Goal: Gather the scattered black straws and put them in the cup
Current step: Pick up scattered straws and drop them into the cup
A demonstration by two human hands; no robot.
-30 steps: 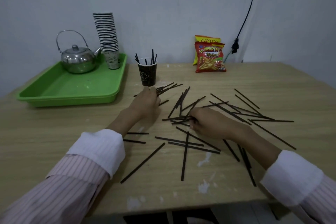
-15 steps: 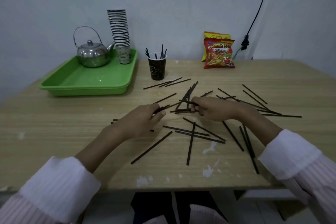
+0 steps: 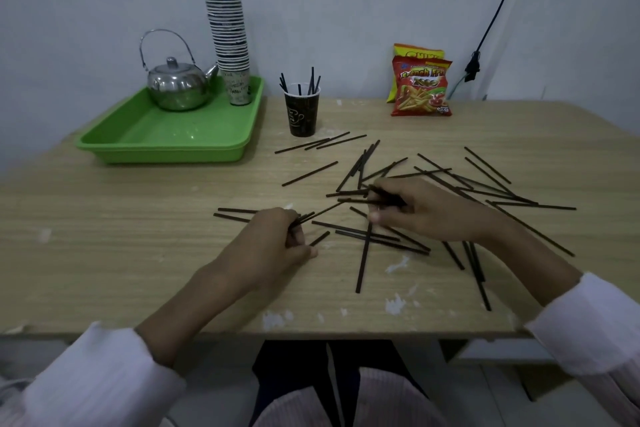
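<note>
Black straws strewn on the table, some already in the cup

The straws [image 3: 363, 255] are thin, dark and straight, lying flat and crisscrossed, mostly centre to right. The dark paper cup [image 3: 300, 114] stands upright at the far centre with several straws poking up from it; three more lie just near it.

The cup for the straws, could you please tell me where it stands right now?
In the head view, the cup stands upright at the table's far side, just right of the green tray.

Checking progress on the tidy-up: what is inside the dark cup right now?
The dark cup holds a few black straws standing upright, their tops above the rim. The cup's wall hides their lower ends and the bottom.
</note>
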